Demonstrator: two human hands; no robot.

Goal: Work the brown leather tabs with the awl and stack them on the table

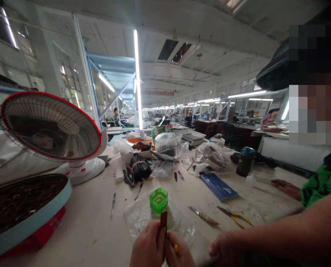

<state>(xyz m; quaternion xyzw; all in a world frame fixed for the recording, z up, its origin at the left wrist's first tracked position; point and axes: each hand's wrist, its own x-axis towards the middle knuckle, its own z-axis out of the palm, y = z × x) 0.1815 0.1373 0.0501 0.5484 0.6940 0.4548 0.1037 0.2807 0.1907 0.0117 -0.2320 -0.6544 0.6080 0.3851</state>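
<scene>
Low in the middle of the head view, my left hand [146, 244] is closed around a short brown strip [163, 219] that looks like leather and points upward. Close against it, my right hand [182, 254] is closed too. A small yellow thing [176, 249] shows between its fingers; most of it is hidden, so its kind is unclear. Just beyond my hands stands a bright green, many-sided plastic container [159, 200]. Under and around it lies a clear plastic sheet [137, 217].
Another person's hand [223, 246] rests right of mine. Yellow-handled pliers [235, 216], a blue notebook [219, 186], a dark bottle [245, 162] and pens lie beyond. At left are a red-rimmed fan [52, 128] and a round tray [62, 194] of brown pieces. Bags clutter the back.
</scene>
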